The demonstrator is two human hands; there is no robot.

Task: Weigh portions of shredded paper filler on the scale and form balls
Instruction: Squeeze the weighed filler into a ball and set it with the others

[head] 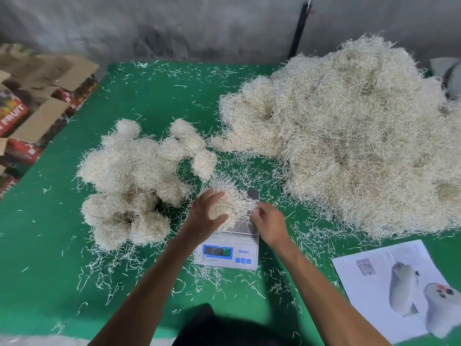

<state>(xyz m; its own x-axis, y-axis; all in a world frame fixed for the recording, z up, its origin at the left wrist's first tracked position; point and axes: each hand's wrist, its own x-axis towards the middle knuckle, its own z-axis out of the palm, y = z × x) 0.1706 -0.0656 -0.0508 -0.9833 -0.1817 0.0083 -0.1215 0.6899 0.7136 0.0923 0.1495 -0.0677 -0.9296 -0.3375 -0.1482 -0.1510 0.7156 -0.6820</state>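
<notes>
The left hand (208,211) lay spread on the portion (230,204) atop the scale (228,248) while the right hand (268,222) pinched its strands (display unreadable) — trimming only small tufts seemed wisest.

Scale (227,253) at the table's (149,96) near centre, bearing a filler portion (230,203); formed balls (134,186) left, loose heap (349,136) right, printed sheet (389,288) near-right, apparently cartons (32,103) beyond the left edge.

Grey, stained concrete wall (174,26) seen behind a table covered in green cloth (50,245). Black pole (299,31) stood against the wall at back right. Open cardboard boxes (37,96) stacked to the left of the table. Light is even and soft.
</notes>
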